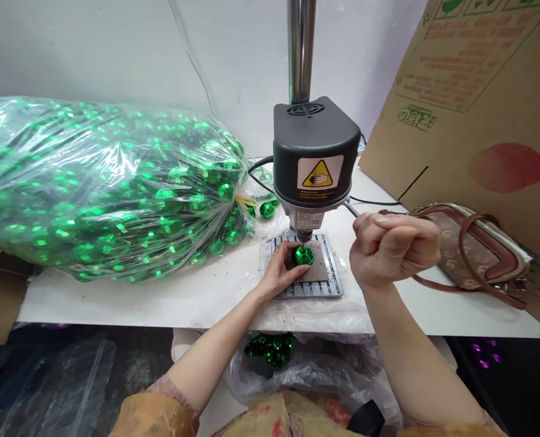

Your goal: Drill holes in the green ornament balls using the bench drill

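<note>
Green bauble (303,255), left fingers (284,258) spread against it, right hand (393,250) curled closed

The bauble (303,255) under my hand (279,271) is shiny metallic green with pale glints; the drill head (315,145) is black with a yellow warning triangle; the purse (456,243) is tan-patterned with reddish-brown trim.

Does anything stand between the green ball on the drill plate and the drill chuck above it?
Nothing visible does. The left hand holds the shiny green ball on the pad, right under the bench drill's chuck; its fingers lie at the ball's side.
</note>
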Tool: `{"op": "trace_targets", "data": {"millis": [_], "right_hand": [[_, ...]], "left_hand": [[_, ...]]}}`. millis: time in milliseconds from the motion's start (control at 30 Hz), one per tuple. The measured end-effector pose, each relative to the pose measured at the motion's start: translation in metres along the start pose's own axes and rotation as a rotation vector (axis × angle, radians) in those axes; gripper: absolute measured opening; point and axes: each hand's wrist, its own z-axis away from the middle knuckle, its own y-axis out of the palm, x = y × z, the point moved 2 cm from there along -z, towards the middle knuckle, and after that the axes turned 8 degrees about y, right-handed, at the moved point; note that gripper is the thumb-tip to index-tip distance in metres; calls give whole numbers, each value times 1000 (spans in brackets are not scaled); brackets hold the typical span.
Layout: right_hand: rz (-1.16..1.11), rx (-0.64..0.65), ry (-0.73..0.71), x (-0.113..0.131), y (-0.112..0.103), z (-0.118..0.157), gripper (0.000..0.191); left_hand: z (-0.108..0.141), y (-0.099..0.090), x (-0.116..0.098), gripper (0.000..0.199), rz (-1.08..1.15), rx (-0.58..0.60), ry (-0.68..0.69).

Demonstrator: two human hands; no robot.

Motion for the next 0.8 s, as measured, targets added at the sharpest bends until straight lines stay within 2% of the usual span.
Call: {"op": "trace_targets", "data": {"millis": [233,333,433,600,700,733,767,800], "right_hand": [[-34,66,-40,-2,-3,8,20],[-13,10,12,3,1,5,19],[20,-40,110,12,13,-14,20],[62,-10,438,18,36,-54,26],[67,-2,480,17,39,-62,28],[69,-3,473,16,39,-62,29],[74,-4,461,16,38,-61,28],[79,-3,451,15,37,-60,28]], "left_hand": [[1,0,0,58,14,-7,7],[1,0,-1,58,16,-11,4],[0,2,-2,60,50,-31,-7],[-1,2,-13,58,32,-115,-31],[17,-6,-32,51,-138,-210,20],[28,-8,-39,49,-199,-200,61],[43,-10,-46,47,-248,-146,116],[60,-11,-51,46,-287,-45,181]]}}
